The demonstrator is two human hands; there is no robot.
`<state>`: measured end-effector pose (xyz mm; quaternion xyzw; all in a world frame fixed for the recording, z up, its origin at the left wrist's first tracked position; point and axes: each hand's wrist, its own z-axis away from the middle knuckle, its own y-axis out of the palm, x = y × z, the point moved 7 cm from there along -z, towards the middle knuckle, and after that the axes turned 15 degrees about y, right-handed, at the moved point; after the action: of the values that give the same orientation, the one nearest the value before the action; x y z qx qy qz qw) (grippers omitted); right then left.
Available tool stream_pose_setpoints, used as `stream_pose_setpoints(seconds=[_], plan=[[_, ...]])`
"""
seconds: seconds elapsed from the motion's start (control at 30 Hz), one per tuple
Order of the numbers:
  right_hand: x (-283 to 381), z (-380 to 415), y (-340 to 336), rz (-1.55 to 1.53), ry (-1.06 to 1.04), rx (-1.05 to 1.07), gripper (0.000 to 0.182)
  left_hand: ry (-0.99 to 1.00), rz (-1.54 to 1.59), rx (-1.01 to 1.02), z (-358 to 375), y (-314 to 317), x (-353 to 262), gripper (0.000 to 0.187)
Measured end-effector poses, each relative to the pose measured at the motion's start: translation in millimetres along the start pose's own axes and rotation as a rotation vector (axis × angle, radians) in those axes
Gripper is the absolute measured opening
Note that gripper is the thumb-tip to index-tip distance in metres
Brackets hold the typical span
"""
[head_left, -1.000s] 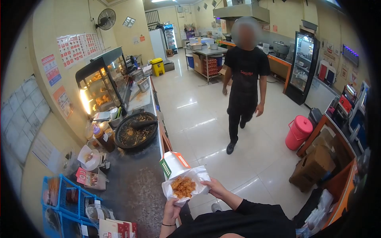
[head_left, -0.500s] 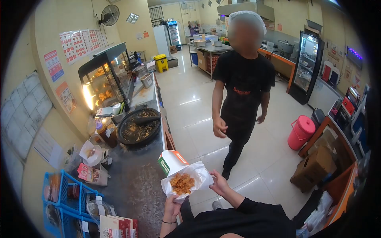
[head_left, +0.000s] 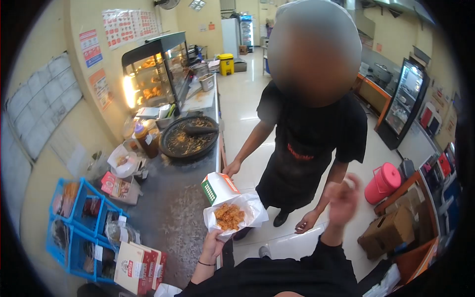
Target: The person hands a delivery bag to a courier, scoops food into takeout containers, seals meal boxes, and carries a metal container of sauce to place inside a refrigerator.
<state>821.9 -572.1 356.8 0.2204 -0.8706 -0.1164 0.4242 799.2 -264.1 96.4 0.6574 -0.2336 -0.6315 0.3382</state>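
My left hand (head_left: pixel 213 243) grips the near edge of an open paper food box (head_left: pixel 222 188), thumb up at its rim. White paper (head_left: pixel 255 205) lines the box, and crispy fried chicken (head_left: pixel 229 216) lies on it. The lid stands raised at the far side, with green and orange print. My right hand (head_left: pixel 344 200) is lifted off to the right, away from the box; motion smears its fingers. A co-worker in a black shirt (head_left: pixel 311 143) stands in front of me. One of their hands (head_left: pixel 231 168) is at the lid's far edge; the contact is hard to see.
On the counter (head_left: pixel 173 213) sit a stone mortar with a pestle (head_left: pixel 190 138), sauce bottles (head_left: pixel 146 138) and blue baskets (head_left: pixel 81 225). A lit food warmer (head_left: pixel 156 74) stands behind. To the right are a pink bin (head_left: pixel 382 183) and a cardboard box (head_left: pixel 388 232).
My right hand has let go of the box's paper and risen to the right. The co-worker has come closer, one hand reaching to the lid. My left hand keeps its hold.
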Motion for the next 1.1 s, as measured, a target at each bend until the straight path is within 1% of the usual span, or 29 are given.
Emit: stream_pose_setpoints(seconds=[0.07,0.13,0.17,0.2,0.23,0.27,0.33,0.4,0.43,0.5,0.57,0.6,0.67,0.8,0.87,0.93,1.0,1.07,1.1], plan=[[47.3,8.2,32.1,-0.074,-0.220,0.229,0.045,0.018,-0.008,-0.012,2.6,2.0,-5.0,0.056],[84.0,21.6,67.0,-0.195,-0.437,0.528,0.050,0.037,-0.017,-0.029,0.3,-2.8,-4.2,0.056],[98.7,20.3,98.2,-0.232,-0.389,0.829,0.051,0.071,-0.006,-0.033,-1.1,-6.3,-4.3,0.054],[110.9,21.3,127.1,-0.240,-0.298,1.113,0.052,0.086,0.001,-0.056,-1.4,-10.4,-3.2,0.054],[116.5,24.5,139.8,-0.229,-0.299,1.211,0.024,0.100,0.008,-0.085,-2.0,-14.6,-3.7,0.053],[118.9,27.8,149.3,-0.227,-0.300,1.306,0.012,0.112,0.012,-0.120,2.0,-16.3,-6.5,0.052],[114.8,26.5,167.8,-0.383,-0.322,1.363,0.014,0.198,0.079,-0.211,11.3,-7.3,-21.9,0.049],[103.8,33.9,167.2,-0.510,-0.307,1.412,0.010,0.187,0.120,-0.287,20.8,-40.1,-11.0,0.049],[96.0,40.1,166.1,-0.551,-0.304,1.438,0.008,0.197,0.089,-0.256,25.8,-33.5,-21.8,0.050],[83.3,47.4,164.3,-0.591,-0.370,1.509,0.006,0.221,0.109,-0.308,41.3,-35.6,-26.9,0.050],[76.2,45.4,171.1,-0.621,-0.391,1.456,0.009,0.304,0.089,-0.352,48.6,-39.1,-38.5,0.050],[75.0,48.8,176.0,-0.636,-0.341,1.360,0.013,0.306,0.074,-0.385,52.0,-46.1,-35.6,0.052],[69.9,45.3,183.0,-0.664,-0.286,1.268,0.019,0.316,0.135,-0.429,65.0,-52.0,-35.2,0.054],[56.5,43.6,200.4,-0.770,-0.280,1.350,0.021,0.331,0.087,-0.531,95.4,-63.8,-37.2,0.055],[52.9,48.5,210.5,-0.863,-0.272,1.455,0.019,0.324,0.067,-0.576,110.6,-73.8,-32.8,0.055],[50.8,52.9,215.1,-0.938,-0.243,1.482,0.018,0.364,0.064,-0.618,122.6,-79.8,-34.0,0.053],[51.0,55.2,217.8,-0.955,-0.253,1.480,0.017,0.397,0.058,-0.686,135.5,-83.9,-35.1,0.048],[54.0,55.9,220.9,-0.919,-0.298,1.466,0.018,0.400,0.074,-0.661,143.8,-91.3,-33.6,0.052],[55.0,51.8,220.4,-0.874,-0.342,1.404,0.017,0.403,0.073,-0.639,145.1,-94.6,-34.9,0.054]])
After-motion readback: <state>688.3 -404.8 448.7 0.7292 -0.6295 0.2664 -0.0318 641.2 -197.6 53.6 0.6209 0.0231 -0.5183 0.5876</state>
